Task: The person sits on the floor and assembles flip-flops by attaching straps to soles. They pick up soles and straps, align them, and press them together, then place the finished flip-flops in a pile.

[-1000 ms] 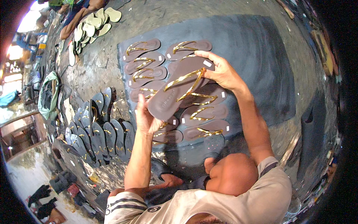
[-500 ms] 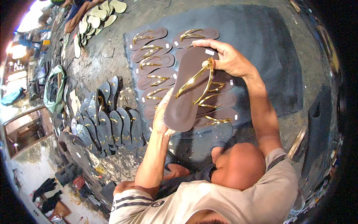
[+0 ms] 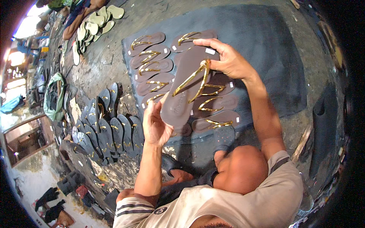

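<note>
both hands on one brown sandal [image 3: 186,89] with gold straps: left hand [image 3: 155,125] cups its heel end, right hand [image 3: 224,59] grips the toe end, raised above the dark mat [image 3: 266,45] of laid-out sandals [image 3: 152,62].

The floor is rough grey concrete [image 3: 114,64], stained and gritty; a large dark mat [image 3: 273,49] lies spread over it; daylight glares in at the upper left [image 3: 26,22]; a green cloth bag [image 3: 53,97] slumps near that side; a pale, worn patch of floor [image 3: 30,186] shows at the lower left.
</note>
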### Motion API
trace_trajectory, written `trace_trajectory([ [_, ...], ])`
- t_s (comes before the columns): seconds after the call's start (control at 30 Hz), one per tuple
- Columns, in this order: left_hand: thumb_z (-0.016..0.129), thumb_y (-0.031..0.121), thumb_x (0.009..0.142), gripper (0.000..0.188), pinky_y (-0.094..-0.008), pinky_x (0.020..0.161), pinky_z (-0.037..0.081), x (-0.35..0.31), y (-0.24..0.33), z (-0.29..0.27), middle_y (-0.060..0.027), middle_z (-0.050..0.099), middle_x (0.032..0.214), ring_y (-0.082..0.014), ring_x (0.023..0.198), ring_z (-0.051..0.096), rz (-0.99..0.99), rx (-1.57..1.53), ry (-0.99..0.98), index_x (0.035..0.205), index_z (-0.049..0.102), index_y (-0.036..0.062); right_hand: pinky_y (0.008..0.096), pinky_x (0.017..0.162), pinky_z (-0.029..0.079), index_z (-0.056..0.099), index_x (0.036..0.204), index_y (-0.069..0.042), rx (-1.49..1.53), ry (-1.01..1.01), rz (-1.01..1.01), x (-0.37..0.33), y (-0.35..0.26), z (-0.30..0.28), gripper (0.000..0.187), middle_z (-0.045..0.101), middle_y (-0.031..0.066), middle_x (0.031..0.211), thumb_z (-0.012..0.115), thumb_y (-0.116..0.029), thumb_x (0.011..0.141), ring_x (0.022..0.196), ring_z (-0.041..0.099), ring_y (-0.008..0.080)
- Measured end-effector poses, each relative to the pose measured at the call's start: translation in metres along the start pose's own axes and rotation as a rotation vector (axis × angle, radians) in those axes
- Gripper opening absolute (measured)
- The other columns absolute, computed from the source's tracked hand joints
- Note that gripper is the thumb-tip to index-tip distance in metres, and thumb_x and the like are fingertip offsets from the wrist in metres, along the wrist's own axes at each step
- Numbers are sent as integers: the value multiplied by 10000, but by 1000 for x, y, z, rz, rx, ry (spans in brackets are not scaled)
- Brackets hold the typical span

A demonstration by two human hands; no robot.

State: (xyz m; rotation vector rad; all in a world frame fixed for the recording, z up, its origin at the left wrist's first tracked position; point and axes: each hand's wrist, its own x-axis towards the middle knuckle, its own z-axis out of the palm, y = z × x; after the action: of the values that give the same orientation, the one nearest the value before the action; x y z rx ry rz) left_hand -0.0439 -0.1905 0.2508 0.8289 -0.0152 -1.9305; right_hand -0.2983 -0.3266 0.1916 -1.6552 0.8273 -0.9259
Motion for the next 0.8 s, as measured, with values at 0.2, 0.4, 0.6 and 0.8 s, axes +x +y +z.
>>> trace_trajectory([
  [0.2, 673, 66, 868, 555, -390, 945, 517, 7, -9, -12, -153, 625, 1212, -235, 1087, 629, 210, 500, 153, 1371, 463, -43, 363, 1005, 437, 618, 1231, -26, -255, 249, -36, 1, -2, 25, 442, 613, 159, 1199, 732, -225, 852, 1158, 572, 295],
  [0.4, 676, 106, 848, 519, -395, 889, 550, 12, -2, -12, -136, 648, 1175, -233, 1034, 654, 201, 528, 137, 1323, 519, -34, 351, 989, 447, 647, 1187, -25, -181, 344, -3, 3, 1, 34, 363, 630, 153, 1161, 705, -217, 885, 1122, 591, 285],
  [0.6, 696, 106, 839, 510, -375, 887, 554, 15, 5, -17, -139, 649, 1174, -223, 1023, 658, 135, 406, 142, 1300, 531, -38, 343, 991, 448, 646, 1197, -30, -233, 407, -117, 7, -5, 34, 368, 623, 149, 1177, 709, -215, 885, 1133, 586, 274],
  [0.8, 668, 79, 861, 485, -370, 911, 550, 10, 0, -20, -122, 648, 1186, -224, 1044, 655, 43, 371, 89, 1303, 510, -38, 344, 1101, 342, 605, 1283, -47, -163, 218, -102, 10, -4, 24, 447, 574, 114, 1305, 717, -153, 863, 1272, 486, 234],
])
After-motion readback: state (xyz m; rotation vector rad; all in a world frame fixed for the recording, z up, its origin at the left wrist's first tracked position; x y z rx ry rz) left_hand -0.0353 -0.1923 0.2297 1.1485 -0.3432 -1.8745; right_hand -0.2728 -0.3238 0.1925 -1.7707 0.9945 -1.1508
